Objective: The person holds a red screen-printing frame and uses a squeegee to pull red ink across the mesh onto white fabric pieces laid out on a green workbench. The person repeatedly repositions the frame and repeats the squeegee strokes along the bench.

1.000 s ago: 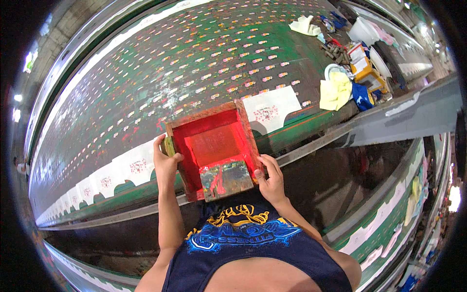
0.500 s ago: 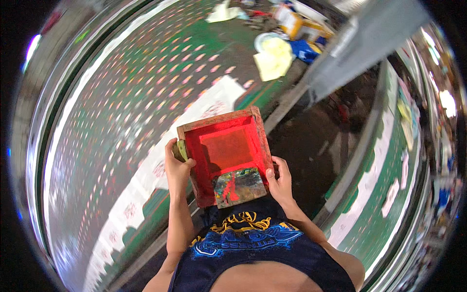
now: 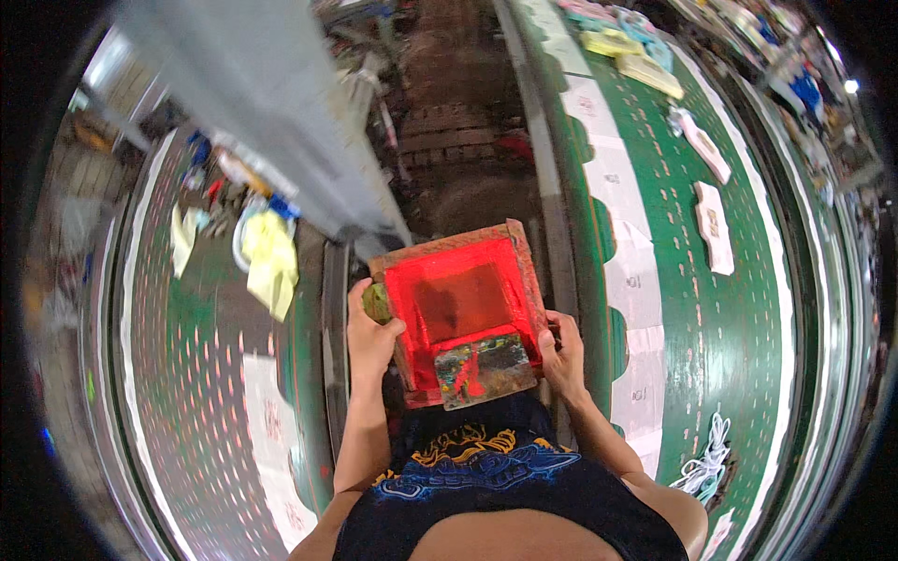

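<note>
I hold a square wooden screen frame (image 3: pixel 461 280) at waist height, its inside coated bright red. A paint-stained flat plate (image 3: pixel 484 371) rests at its near edge. My left hand (image 3: pixel 372 332) grips the left side by a small yellow-green piece (image 3: pixel 378 301) on the frame. My right hand (image 3: pixel 563 353) grips the right side. Both hands are closed on the frame, and my far fingertips are partly hidden by it.
Long green tables flank me, bearing white printed fabric pieces (image 3: pixel 631 276). A grey metal beam (image 3: pixel 271 122) stands front-left beside piled cloths, yellow among them (image 3: pixel 271 262). A dark aisle (image 3: pixel 449 150) runs ahead. White cords (image 3: pixel 706 463) lie on the right table.
The view has swung right, from over the left table to along the aisle between both tables. The screen frame has stayed in my two hands, turning with me.
</note>
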{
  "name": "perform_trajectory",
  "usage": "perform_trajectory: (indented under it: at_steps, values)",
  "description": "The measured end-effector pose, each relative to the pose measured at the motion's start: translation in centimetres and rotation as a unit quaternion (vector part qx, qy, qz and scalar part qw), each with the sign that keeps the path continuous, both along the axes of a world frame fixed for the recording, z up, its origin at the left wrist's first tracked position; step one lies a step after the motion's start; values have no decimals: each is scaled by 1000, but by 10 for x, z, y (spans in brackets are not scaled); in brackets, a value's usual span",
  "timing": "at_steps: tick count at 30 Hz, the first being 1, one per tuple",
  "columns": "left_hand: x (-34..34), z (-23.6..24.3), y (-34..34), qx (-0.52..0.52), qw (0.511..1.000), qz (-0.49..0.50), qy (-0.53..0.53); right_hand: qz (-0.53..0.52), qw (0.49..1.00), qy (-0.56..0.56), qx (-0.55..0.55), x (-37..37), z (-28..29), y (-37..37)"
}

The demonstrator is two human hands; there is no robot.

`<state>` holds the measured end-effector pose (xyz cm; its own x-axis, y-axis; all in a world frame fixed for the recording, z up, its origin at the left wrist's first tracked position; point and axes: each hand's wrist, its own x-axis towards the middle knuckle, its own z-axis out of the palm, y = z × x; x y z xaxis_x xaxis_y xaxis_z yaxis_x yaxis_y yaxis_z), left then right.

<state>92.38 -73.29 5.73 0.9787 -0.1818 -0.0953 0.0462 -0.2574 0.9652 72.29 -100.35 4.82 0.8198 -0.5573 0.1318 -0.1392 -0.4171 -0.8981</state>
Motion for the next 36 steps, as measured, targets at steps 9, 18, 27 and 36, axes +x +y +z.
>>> perform_trajectory:
  at_steps: [9, 18, 27, 36]
  values:
    - [101, 16, -164, 27, 991, -126, 44, -159, 987, -2, 27, 36, -5, -89]
    - [206, 3, -219, 57, 992, -112, 16, -155, 987, -3, 39, 156, -19, -156]
    - [285, 22, -249, 77, 996, -15, 31, -96, 994, -25, 48, 286, -12, -221]
    - [376, 5, -290, 78, 994, 32, 75, -50, 996, 23, 73, 393, -41, -282]
